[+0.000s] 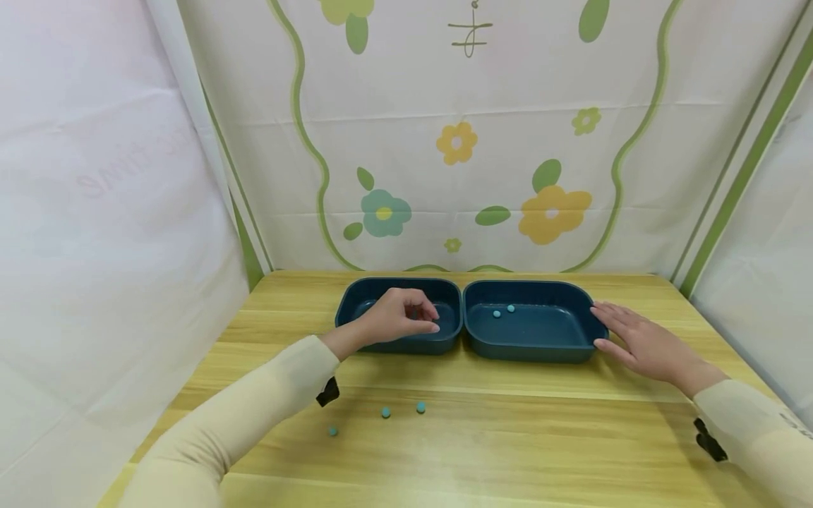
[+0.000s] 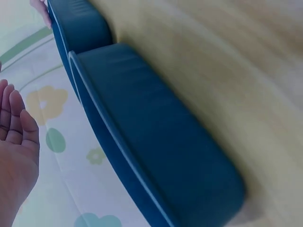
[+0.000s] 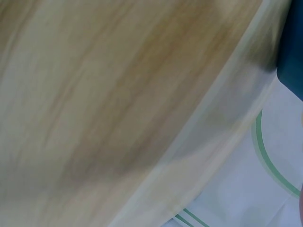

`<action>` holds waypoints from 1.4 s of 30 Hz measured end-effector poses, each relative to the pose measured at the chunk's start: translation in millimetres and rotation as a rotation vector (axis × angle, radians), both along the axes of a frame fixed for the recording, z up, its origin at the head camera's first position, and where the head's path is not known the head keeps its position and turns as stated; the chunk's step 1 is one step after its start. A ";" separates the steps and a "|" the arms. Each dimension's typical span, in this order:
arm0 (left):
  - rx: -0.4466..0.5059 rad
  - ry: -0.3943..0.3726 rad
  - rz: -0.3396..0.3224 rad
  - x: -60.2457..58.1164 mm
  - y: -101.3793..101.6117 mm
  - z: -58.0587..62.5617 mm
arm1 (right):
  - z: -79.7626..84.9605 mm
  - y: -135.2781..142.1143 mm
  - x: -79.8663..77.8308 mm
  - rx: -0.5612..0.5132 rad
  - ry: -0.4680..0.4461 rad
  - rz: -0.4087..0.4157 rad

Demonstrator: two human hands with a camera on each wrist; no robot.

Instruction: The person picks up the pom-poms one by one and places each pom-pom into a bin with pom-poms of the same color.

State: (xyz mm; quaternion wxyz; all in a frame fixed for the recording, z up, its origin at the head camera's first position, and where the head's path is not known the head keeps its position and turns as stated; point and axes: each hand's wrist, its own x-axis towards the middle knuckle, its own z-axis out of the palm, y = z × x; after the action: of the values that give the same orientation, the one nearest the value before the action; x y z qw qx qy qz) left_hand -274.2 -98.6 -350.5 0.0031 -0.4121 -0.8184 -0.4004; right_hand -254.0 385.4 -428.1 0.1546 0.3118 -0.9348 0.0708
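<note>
My left hand (image 1: 403, 315) hovers over the left dark blue tray (image 1: 356, 289), fingers loosely bent and thumb apart from them. In the left wrist view its palm shows with nothing visible in it, above the tray's rim. The hand hides part of that tray's inside. My right hand (image 1: 651, 346) lies with straight fingers against the right end of the second dark blue tray (image 1: 533, 353). Two small teal balls, a nearer ball (image 1: 497, 314) and a farther ball (image 1: 511, 308), lie inside that right tray.
Three more teal balls lie on the wooden table (image 1: 508, 437) in front: a left ball (image 1: 333, 431), a middle ball (image 1: 385, 412) and a right ball (image 1: 421, 407). The trays stand end to end before a flower-printed cloth (image 1: 406, 162). White cloth hangs on both sides.
</note>
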 end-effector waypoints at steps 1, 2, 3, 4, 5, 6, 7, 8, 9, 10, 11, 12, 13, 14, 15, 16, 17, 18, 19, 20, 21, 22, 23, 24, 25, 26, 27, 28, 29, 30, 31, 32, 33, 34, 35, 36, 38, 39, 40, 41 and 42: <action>0.006 0.002 -0.006 3.1 -3.7 -0.1 | 0.6 -0.4 0.1 0.000 0.000 0.002; 0.011 0.003 -0.011 6.0 -7.2 -0.2 | 1.2 -0.8 0.2 -0.001 0.000 0.002; 0.016 0.004 -0.014 8.7 -10.6 -0.2 | 1.7 -1.0 0.5 -0.005 0.002 0.002; 0.019 0.006 -0.015 11.3 -13.8 -0.1 | 2.0 -1.0 0.6 -0.007 0.002 0.002; 0.023 0.005 -0.014 13.6 -17.1 -0.3 | 2.4 -1.0 0.9 -0.008 0.001 0.002; 0.026 0.006 -0.012 15.6 -20.2 -0.9 | 2.7 -1.0 1.2 -0.010 0.000 0.002; 0.028 0.008 -0.010 17.4 -23.4 -1.4 | 2.8 -1.0 1.5 -0.011 0.000 0.002; 0.032 0.007 -0.008 18.9 -26.6 -2.5 | 2.7 -0.8 1.7 -0.011 0.001 0.001; 0.036 0.002 -0.006 20.4 -29.8 -3.7 | 2.6 -0.5 1.7 -0.011 0.003 -0.001; 0.037 -0.004 -0.002 22.0 -33.0 -5.0 | 2.4 -0.2 1.6 -0.006 0.002 -0.001; 0.036 -0.008 0.002 23.5 -36.1 -6.5 | 2.4 -0.2 1.5 -0.003 0.003 -0.001; 0.035 -0.014 0.005 25.1 -39.1 -7.6 | 2.3 -0.2 1.5 -0.001 0.004 -0.003; 0.035 -0.023 0.008 27.0 -42.1 -8.5 | 2.4 -0.4 1.5 0.000 0.006 -0.004; 0.034 -0.033 0.010 28.9 -45.0 -9.5 | 2.4 -0.3 1.5 0.002 0.005 -0.001; 0.033 -0.043 0.011 31.2 -47.8 -10.3 | 2.6 -0.4 1.4 0.001 0.005 0.000; 0.032 -0.054 0.011 33.4 -50.6 -11.3 | 2.8 -0.7 1.5 0.003 0.003 0.003; 0.031 -0.061 0.011 35.1 -53.2 -12.6 | 2.8 -1.0 1.5 0.002 0.003 0.005; 0.033 -0.070 0.011 36.8 -55.9 -14.1 | 3.1 -1.3 1.6 0.000 0.003 0.006; 0.034 -0.076 0.013 38.6 -58.4 -15.7 | 3.1 -1.7 1.7 -0.003 0.005 0.005; 0.034 -0.083 0.014 40.0 -61.1 -17.7 | 3.1 -1.7 1.7 -0.004 0.006 0.006; 0.035 -0.092 0.014 41.5 -64.0 -19.6 | 3.3 -2.3 1.7 -0.006 0.008 0.000; 0.034 -0.100 0.017 42.9 -66.9 -21.6 | 3.5 -2.5 1.9 -0.006 0.007 -0.001; 0.027 -0.106 0.024 44.5 -69.7 -23.4 | 3.7 -2.7 2.1 -0.007 0.006 -0.001; 0.020 -0.111 0.029 47.9 -71.7 -22.5 | 4.0 -2.9 2.3 -0.006 0.004 -0.003; 0.017 -0.114 0.032 51.7 -73.6 -20.7 | 3.9 -2.8 2.0 -0.003 0.006 -0.003; 0.009 -0.119 0.037 52.7 -76.9 -22.8 | 4.0 -2.5 1.8 0.001 0.005 -0.001; 0.000 -0.121 0.043 53.7 -80.2 -24.9 | 3.9 -2.3 1.7 0.002 0.005 -0.001; -0.012 -0.125 0.052 54.6 -83.5 -27.0 | 3.8 -1.8 1.7 0.003 0.006 0.005; -0.025 -0.126 0.058 55.7 -86.8 -29.2 | 3.5 -1.6 1.5 0.005 0.009 0.005; -0.032 -0.126 0.060 56.6 -90.3 -31.4 | 3.1 -1.1 1.2 0.006 0.014 0.006; -0.041 -0.130 0.063 56.2 -94.8 -36.0 | 2.6 -0.8 0.9 0.008 0.019 0.007; -0.055 -0.137 0.069 55.4 -99.5 -41.8 | 2.4 -0.8 1.0 0.008 0.018 0.008; -0.062 -0.142 0.068 57.2 -102.8 -43.8 | 2.0 -0.8 1.0 0.009 0.020 0.009; -0.069 -0.146 0.067 59.2 -105.9 -45.6 | 1.6 -0.8 1.0 0.009 0.020 0.010; -0.072 -0.150 0.062 61.1 -108.9 -47.6 | 1.3 -0.9 0.9 0.010 0.022 0.008; -0.072 -0.151 0.057 62.8 -111.9 -49.5 | 1.0 -0.7 0.9 0.011 0.023 0.007; -0.064 -0.161 0.042 66.3 -117.6 -53.3 | 0.8 -0.8 0.9 0.011 0.019 0.006; -0.063 -0.164 0.036 67.9 -120.3 -55.0 | 0.8 -0.9 0.9 0.010 0.020 0.006; -0.061 -0.171 0.029 69.3 -123.2 -57.4 | 0.8 -0.9 1.0 0.009 0.018 0.003; -0.061 -0.185 0.025 71.0 -125.9 -59.1 | 0.9 -1.0 1.0 0.009 0.019 0.002; -0.064 -0.198 0.023 72.7 -128.6 -60.9 | 1.0 -1.1 0.9 0.010 0.018 0.001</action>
State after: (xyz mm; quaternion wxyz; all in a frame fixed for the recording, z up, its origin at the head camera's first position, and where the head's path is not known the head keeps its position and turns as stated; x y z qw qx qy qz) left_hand -201.5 -227.2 -411.4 -0.0862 -0.3608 -0.8318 -0.4130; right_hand -253.1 384.2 -427.1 0.1612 0.3135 -0.9337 0.0632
